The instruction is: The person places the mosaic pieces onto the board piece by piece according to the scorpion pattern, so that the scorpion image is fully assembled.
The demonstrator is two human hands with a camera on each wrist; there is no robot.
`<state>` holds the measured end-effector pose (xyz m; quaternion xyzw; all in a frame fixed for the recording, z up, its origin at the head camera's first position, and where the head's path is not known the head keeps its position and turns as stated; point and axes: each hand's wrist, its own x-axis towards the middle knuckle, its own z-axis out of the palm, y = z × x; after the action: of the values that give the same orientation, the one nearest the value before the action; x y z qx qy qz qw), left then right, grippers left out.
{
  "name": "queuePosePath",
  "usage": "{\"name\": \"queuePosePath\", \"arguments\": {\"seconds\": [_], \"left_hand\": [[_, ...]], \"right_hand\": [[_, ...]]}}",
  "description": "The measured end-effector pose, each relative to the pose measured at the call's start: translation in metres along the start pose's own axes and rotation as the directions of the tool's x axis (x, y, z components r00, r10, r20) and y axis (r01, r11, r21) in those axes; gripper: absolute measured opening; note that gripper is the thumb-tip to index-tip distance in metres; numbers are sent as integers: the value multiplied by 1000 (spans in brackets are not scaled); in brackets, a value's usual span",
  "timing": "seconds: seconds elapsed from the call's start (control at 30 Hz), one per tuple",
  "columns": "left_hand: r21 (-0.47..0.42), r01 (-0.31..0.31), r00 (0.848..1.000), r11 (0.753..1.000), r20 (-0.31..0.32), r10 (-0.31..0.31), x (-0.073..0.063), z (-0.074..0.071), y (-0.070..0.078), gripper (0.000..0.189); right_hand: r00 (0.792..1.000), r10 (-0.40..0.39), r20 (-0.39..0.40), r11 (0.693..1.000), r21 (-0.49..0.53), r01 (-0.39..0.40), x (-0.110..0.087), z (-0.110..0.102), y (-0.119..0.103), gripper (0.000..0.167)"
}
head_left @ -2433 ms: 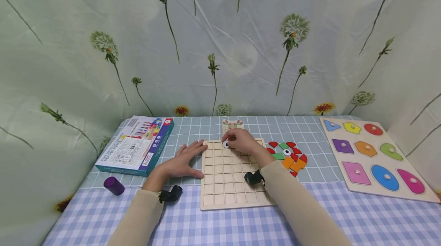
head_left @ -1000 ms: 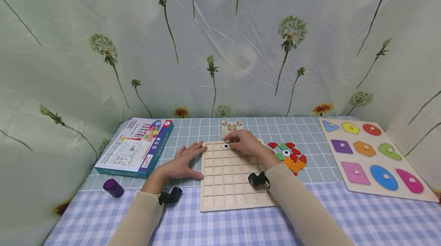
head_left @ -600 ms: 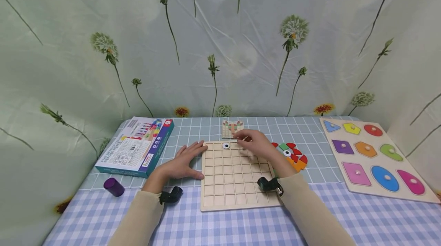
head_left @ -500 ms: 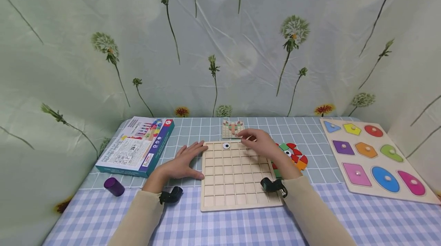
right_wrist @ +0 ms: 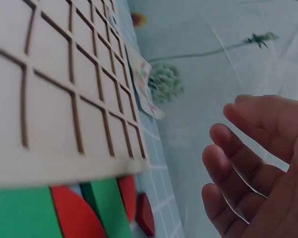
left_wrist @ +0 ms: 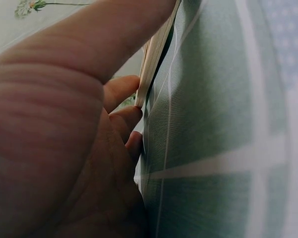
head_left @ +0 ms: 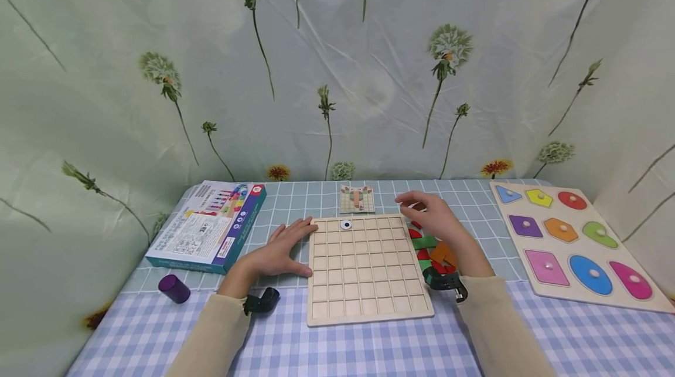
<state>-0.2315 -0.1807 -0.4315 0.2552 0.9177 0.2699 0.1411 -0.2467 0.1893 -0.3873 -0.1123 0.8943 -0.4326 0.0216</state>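
Gridded wooden board (head_left: pixel 369 274) lies flat on the bench (head_left: pixel 282 342), between the two grips. The left grip (head_left: pixel 276 252) is spread wide, touching the board's side edge; in the left wrist view its thumb blocks most of the board, leaving a thin strip. The right grip (head_left: pixel 428 213) is loosely curved with a gap, holding nothing, just past the board's far corner. Well to its left, an eye disc (head_left: pixel 345 224) sits in the far row, hard to make out in the right wrist view, where the board is cut off. Below the right grip, coloured pieces (head_left: pixel 423 243) are partly hidden by the forearm, their number unclear. Between the grips, beyond the board, sits a picture card (head_left: pixel 357 199), its details too small to read.
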Motion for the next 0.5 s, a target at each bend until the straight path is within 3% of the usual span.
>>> {"name": "queuePosePath", "arguments": {"seconds": [0.27,0.5], "left_hand": [[-4,5,1000,1000,0,-5,-5,1,-2,99],[-5,-17,1000,1000,1,17,-2,0,-1,99]], "right_hand": [[997,59,39,998,-40,-57,-5,-18,13,32],[996,52,78,990,-132,-41,-9,-33,24,29]]}}
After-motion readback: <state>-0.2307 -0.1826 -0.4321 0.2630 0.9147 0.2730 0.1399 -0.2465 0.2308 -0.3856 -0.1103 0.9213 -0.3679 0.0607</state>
